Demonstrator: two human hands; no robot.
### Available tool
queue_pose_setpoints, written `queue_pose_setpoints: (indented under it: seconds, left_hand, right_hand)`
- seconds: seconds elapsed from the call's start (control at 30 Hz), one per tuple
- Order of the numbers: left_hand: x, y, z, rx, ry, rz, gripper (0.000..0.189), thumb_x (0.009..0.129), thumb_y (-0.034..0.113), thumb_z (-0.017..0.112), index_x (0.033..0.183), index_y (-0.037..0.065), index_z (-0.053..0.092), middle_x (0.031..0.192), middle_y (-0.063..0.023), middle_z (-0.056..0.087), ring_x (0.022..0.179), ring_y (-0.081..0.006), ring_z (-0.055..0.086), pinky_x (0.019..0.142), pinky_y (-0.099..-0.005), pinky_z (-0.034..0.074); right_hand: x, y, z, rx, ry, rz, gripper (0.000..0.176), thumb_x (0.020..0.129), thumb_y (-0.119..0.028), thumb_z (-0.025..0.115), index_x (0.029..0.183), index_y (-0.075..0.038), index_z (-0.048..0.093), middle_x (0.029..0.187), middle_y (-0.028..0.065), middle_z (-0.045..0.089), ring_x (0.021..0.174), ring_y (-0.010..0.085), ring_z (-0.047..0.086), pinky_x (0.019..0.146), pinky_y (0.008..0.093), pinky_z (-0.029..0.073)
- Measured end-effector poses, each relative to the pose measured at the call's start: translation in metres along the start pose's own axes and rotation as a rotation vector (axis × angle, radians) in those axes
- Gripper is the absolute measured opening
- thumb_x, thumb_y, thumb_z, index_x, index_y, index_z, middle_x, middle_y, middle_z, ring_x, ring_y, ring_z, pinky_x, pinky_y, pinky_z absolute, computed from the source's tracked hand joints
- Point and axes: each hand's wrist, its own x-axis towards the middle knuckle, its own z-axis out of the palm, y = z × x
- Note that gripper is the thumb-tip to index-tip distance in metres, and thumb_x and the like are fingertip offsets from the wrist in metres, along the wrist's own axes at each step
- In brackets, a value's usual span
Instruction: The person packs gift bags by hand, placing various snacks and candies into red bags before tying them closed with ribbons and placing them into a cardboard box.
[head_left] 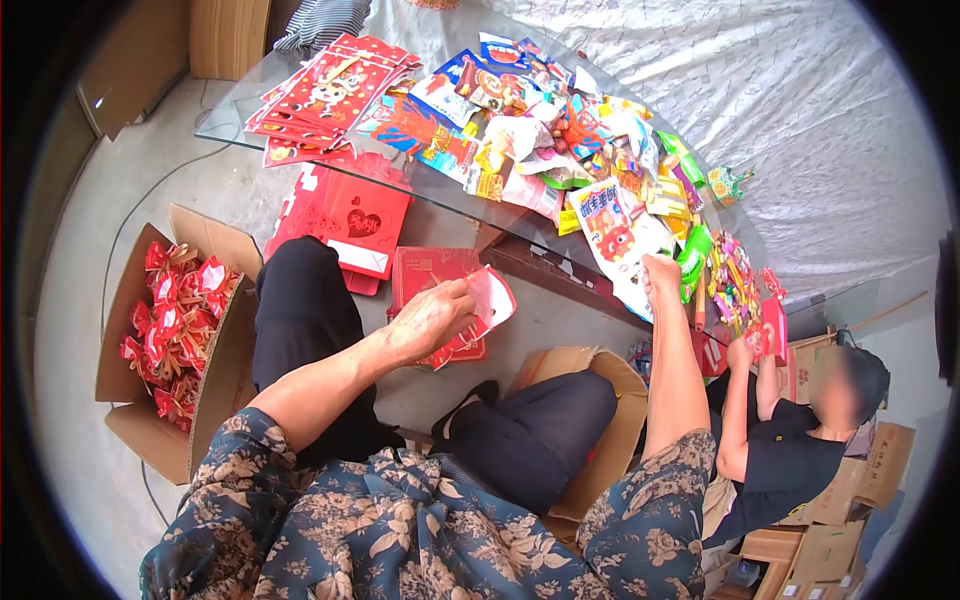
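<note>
My left hand point(436, 318) is closed on a red paper gift bag point(492, 300), which it holds over my lap with the white inside of its mouth showing. Out at the table edge, my right hand point(660, 277) pinches the lower end of a white snack packet point(612, 232) printed with a red cartoon figure. That packet lies against a pile of colourful snack packets point(530, 135) on the glass table point(440, 195). A green packet point(694, 262) is just right of my right hand.
Flat red gift bags point(335, 95) are stacked on the table's left. An open carton point(115, 360) holds several filled red bags point(180, 330). Red boxes point(370, 225) stand under the table. At right, a co-worker point(790, 440) handles another red bag point(768, 330) near small candies point(735, 285).
</note>
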Motion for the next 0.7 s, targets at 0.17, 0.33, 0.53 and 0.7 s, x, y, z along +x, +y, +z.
queue_pose_setpoints:
  seconds: [0.17, 0.33, 0.53, 0.7]
  left_hand:
    - [0.0, -0.002, 0.002, -0.028, 0.024, -0.099, 0.045, 0.082, 0.011, 0.065, 0.123, 0.004, 0.049, 0.104, -0.0178, 0.058, 0.09, -0.0355, 0.058, 0.078, -0.0428, 0.05]
    - [0.003, 0.012, -0.009, -0.134, 0.036, -0.133, 0.076, 0.08, 0.013, 0.069, 0.143, 0.006, 0.028, 0.096, -0.0214, 0.059, 0.086, -0.038, 0.06, 0.076, -0.0468, 0.049]
    - [0.006, 0.019, -0.005, -0.325, 0.039, -0.201, 0.097, 0.076, 0.011, 0.075, 0.15, 0.012, 0.013, 0.103, -0.0217, 0.06, 0.088, -0.0384, 0.061, 0.08, -0.045, 0.049]
    - [0.006, 0.026, 0.0, -0.544, 0.021, -0.281, 0.104, 0.076, 0.008, 0.075, 0.152, 0.013, 0.005, 0.097, -0.0189, 0.063, 0.089, -0.0348, 0.064, 0.081, -0.042, 0.049]
  right_hand:
    - [-0.038, -0.032, 0.021, 0.381, -0.025, -0.197, 0.015, 0.083, -0.014, 0.063, 0.093, -0.003, 0.06, 0.078, 0.0047, 0.063, 0.062, 0.0121, 0.059, 0.051, 0.026, 0.046]
    - [-0.094, -0.054, 0.017, 0.754, -0.178, -0.179, 0.035, 0.085, -0.013, 0.06, 0.117, -0.003, 0.053, 0.109, 0.0103, 0.061, 0.097, 0.0214, 0.06, 0.076, 0.0387, 0.053]
    - [-0.173, -0.059, 0.039, 1.08, -0.334, -0.175, 0.048, 0.084, -0.006, 0.056, 0.131, 0.0, 0.045, 0.127, 0.0121, 0.055, 0.118, 0.0251, 0.053, 0.102, 0.0448, 0.042]
    - [-0.225, -0.041, 0.066, 1.196, -0.42, -0.198, 0.05, 0.086, -0.006, 0.054, 0.134, -0.002, 0.043, 0.13, 0.0105, 0.054, 0.122, 0.0251, 0.051, 0.107, 0.0456, 0.037]
